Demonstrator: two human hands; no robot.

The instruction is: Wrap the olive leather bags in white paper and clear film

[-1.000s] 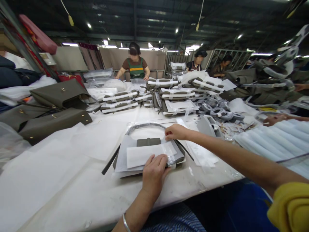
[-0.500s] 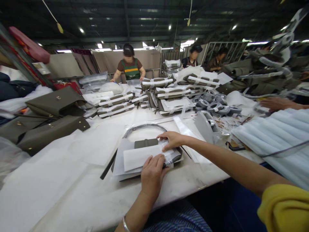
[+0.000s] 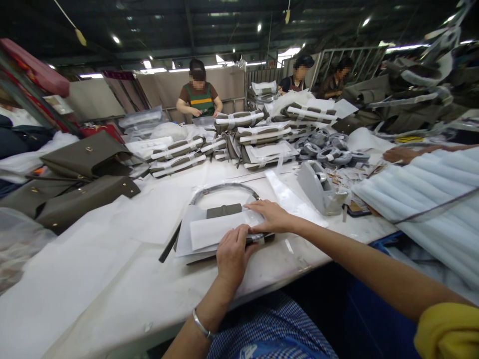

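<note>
A flat olive handbag (image 3: 223,211) lies on the white table (image 3: 112,279) before me, covered with white paper sheets (image 3: 209,233) and clear plastic wrap; its wrapped handle (image 3: 220,189) arches behind it. My left hand (image 3: 232,252) presses down on the near right part of the paper, fingers curled over it. My right hand (image 3: 272,217) lies flat on the bag's right end, fingers stretched out on the plastic wrap. A dark strap (image 3: 169,243) sticks out at the bag's left.
A grey tape dispenser (image 3: 321,189) stands to the right, near tape rolls (image 3: 333,154). Wrapped bags (image 3: 262,142) are stacked at the middle back, olive bags (image 3: 82,169) at the left, white foam rolls (image 3: 430,194) at the right. Other people work at the table's far side.
My right hand has slid from the bag's far top edge down to its right end. My left hand stays pressed on the paper. The camera has tilted down slightly.
</note>
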